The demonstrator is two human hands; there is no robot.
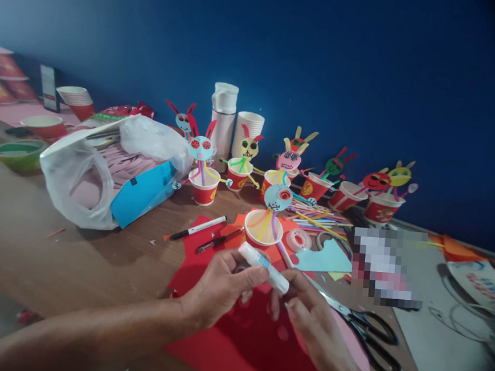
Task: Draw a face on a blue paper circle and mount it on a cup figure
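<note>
A white glue stick [263, 268] with light-blue print lies slantwise in my left hand [217, 289], its thumb pressed across the barrel. Close by the lower right end of the stick is my right hand [311, 322]. Its blurred fingers are bent and apart, and the index finger is at or against the stick's end; I see no clear grip. Red paper [261, 341] spreads beneath both hands. Just beyond them stands a paper cup [263, 232] with a pale-blue face [278, 198] on coloured pipe cleaners; one red eye and a drawn mouth show.
Several cups with paper animal faces [201, 147] line the wall. Black-handled scissors [373, 332] lie at right, near clear tape [298, 240] and light-blue paper [325, 258]. Markers [199, 228] lie behind my left hand. A plastic bag [76, 178] of pink paper is at left.
</note>
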